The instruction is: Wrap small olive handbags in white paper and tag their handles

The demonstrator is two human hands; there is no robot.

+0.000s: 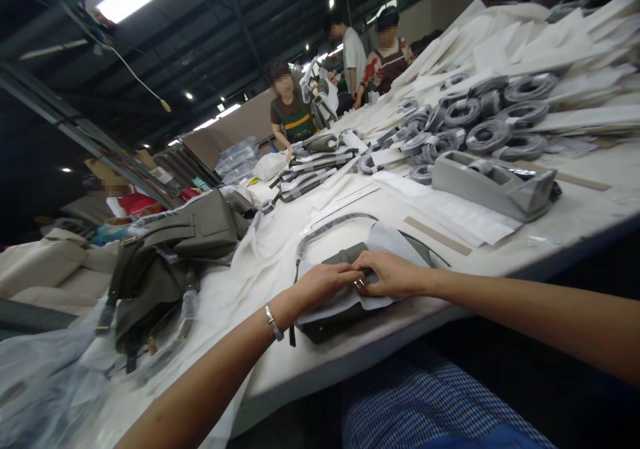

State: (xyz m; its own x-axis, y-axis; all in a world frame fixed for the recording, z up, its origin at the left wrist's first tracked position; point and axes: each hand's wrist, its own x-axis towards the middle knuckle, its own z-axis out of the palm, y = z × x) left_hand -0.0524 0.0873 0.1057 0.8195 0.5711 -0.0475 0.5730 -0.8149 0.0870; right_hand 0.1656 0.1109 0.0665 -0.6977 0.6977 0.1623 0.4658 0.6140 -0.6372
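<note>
A dark olive handbag (pixel 330 326) lies on the near edge of the white table, with a sheet of white tissue paper (pixel 395 241) spread over it. Its strap (pixel 340 221), wrapped in clear film, arches behind it. My left hand (pixel 325 288) rests on the paper and bag, fingers stretched out towards the other hand. My right hand (pixel 387 274) meets it from the right, fingers bent and closed over the bag's middle; what they grip is hidden. A small shiny metal piece shows where the hands meet.
A grey tape dispenser (pixel 493 186) stands to the right, with several coiled straps (pixel 487 136) and stacked white sheets (pixel 550 49) behind. Another olive bag (pixel 175 242) lies left, near clear plastic (pixel 45 382). Co-workers (pixel 293 116) are across the table.
</note>
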